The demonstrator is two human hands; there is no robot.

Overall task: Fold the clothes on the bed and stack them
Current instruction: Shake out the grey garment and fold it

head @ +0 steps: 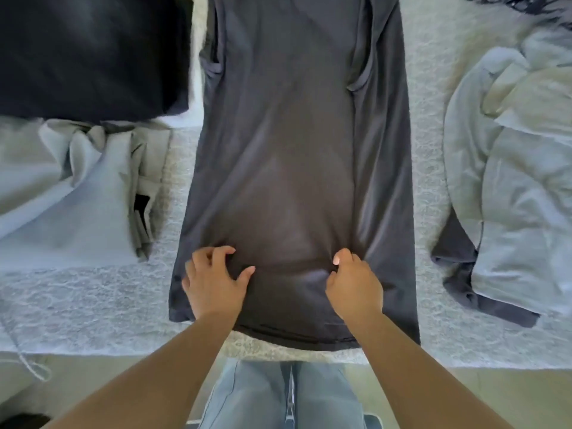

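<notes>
Shirt (294, 150) — left hand (213, 280), right hand (356, 283) pinch it, fingers curled.

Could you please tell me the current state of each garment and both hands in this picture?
Dark grey shirt: flat, sides folded in.
Black garment: folded.
Light grey garment: folded.
Pale pile: crumpled, unfolded.
Left hand: pinching shirt.
Right hand: pinching shirt.

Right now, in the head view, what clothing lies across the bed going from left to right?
Light grey garment, with a black folded piece behind it → dark grey shirt, laid flat and gripped near its hem by the left hand and right hand → pale grey crumpled pile.
</notes>
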